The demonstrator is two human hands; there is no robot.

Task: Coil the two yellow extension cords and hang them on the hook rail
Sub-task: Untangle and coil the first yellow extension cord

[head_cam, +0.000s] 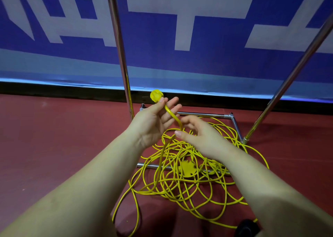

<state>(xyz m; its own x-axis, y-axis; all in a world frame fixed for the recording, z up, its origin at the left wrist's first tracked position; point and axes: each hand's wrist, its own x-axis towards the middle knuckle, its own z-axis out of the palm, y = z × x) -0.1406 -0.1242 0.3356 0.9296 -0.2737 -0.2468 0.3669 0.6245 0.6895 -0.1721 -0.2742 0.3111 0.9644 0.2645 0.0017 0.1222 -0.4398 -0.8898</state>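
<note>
A tangled heap of yellow extension cord point(187, 181) lies on the red floor between the legs of a chrome rack. My left hand point(153, 121) is raised palm up and pinches the cord just below its round yellow plug point(156, 95). From there the cord runs down to my right hand point(200, 135), whose thumb and fingers close lightly around it above the heap. A flat yellow socket block point(187, 168) sits in the middle of the tangle. The hook rail itself is out of view above.
Two chrome uprights point(121, 56) point(290, 78) of the rack rise in front of a blue and white banner point(180, 29). Chrome base bars point(203, 114) lie on the floor around the cord. A dark object point(247, 227) sits at the bottom edge, right of centre.
</note>
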